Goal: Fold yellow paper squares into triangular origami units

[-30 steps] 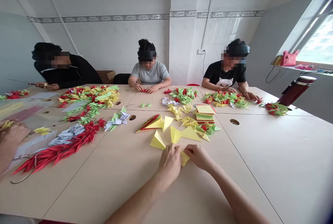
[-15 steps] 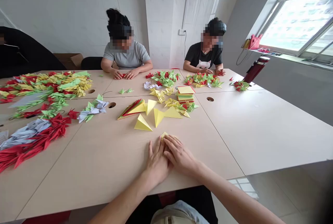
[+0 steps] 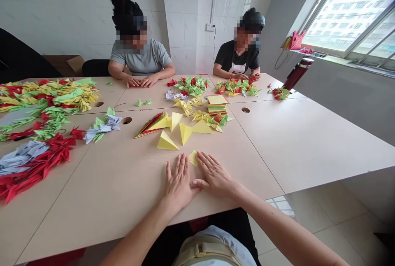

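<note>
The left hand (image 3: 179, 181) and right hand (image 3: 214, 174) lie palm down on the pale wooden surface (image 3: 92, 200), close together, with fingers spread. Both grips are wide open and hold nothing. A small piece of folded yellow paper (image 3: 193, 158) lies flat between them, just beside the right hand's fingers (image 3: 201, 157). Just ahead are several larger yellow paper triangles (image 3: 167, 141), some lying apart and some overlapping. To their left is a fanned pile of red, yellow and green paper triangles (image 3: 151, 125). Farther on, a stack of coloured paper squares (image 3: 217, 104) stands beside a cluster of small yellow paper cranes (image 3: 200, 115). Long heaps of red paper cranes (image 3: 37, 163), green and yellow cranes (image 3: 49, 97), and pale grey cranes (image 3: 21, 155) spread across the left side of the surface. At the far edge, a person in a grey T-shirt (image 3: 138, 58) has both hands on some red paper (image 3: 132, 85), and a person in a black T-shirt (image 3: 236, 56) works with both hands beside a mound of red and green cranes (image 3: 236, 87).
</note>
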`<state>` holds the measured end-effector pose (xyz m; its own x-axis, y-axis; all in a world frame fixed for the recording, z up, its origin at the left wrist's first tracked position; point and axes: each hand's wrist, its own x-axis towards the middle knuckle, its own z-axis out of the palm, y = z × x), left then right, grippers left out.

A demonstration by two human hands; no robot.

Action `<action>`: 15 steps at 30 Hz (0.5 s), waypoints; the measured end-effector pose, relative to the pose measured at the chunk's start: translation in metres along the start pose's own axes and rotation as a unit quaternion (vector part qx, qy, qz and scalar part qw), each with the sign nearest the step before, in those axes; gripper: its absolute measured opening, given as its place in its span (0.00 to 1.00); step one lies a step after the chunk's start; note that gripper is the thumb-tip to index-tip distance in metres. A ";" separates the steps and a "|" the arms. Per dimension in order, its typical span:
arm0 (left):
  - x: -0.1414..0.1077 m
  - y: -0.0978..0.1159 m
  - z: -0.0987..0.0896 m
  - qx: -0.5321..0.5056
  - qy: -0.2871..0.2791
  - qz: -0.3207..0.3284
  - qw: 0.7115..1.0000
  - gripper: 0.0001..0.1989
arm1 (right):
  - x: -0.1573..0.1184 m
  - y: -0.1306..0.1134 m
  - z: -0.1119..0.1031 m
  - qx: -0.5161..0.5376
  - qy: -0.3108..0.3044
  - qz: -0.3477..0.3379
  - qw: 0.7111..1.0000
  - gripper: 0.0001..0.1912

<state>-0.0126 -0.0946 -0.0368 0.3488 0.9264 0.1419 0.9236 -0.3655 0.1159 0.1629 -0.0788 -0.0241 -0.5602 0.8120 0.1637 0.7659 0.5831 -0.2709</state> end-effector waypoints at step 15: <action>0.006 0.003 -0.015 -0.003 -0.021 0.073 0.997 0.35 | 0.001 -0.005 0.000 -0.014 -0.005 0.012 1.000 0.44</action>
<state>-0.0098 -0.0914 -0.0204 0.4868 0.8658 0.1160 0.8611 -0.4979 0.1027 0.1583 -0.0812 -0.0228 -0.5449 0.8254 0.1477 0.7877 0.5642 -0.2472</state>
